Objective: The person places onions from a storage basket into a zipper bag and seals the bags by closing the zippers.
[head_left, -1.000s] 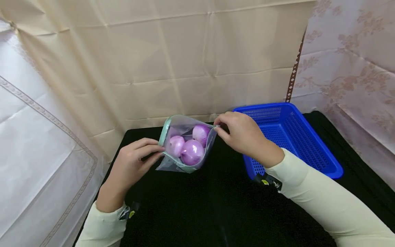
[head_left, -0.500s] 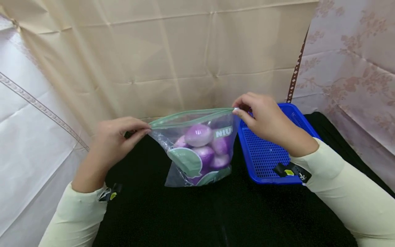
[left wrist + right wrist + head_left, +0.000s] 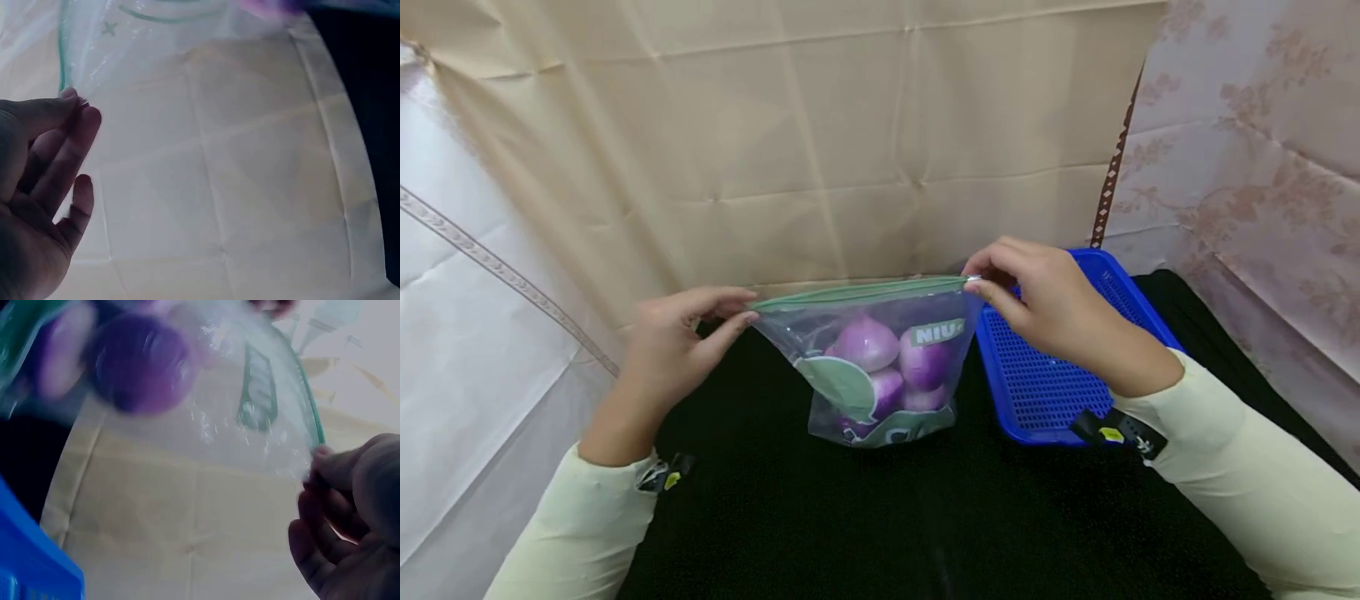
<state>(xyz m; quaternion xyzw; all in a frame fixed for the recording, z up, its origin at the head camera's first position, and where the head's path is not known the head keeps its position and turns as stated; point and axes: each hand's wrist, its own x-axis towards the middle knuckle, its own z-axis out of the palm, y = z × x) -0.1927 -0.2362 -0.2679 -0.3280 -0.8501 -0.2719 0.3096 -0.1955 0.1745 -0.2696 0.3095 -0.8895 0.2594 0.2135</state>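
A clear zip bag with a green zip strip and green print hangs stretched between both hands. Several purple onions lie bunched in its lower part. My left hand pinches the top left corner between thumb and fingers; the left wrist view shows the thumb and index fingertip meeting at the strip's end. At the top right corner my right hand pinches the other end of the strip, by a small white slider. In the right wrist view one purple onion shows through the plastic. The bag's mouth edges lie close together.
A blue perforated basket stands on the right, partly under the right hand and forearm. Black cloth covers the table. A beige curtain hangs behind, with pale patterned cloth at the right side.
The bag was tipped with its mouth facing me; it now hangs upright, its top pulled wide. Both hands have moved apart. In the last half second its mouth has flattened and the bag has dipped slightly.
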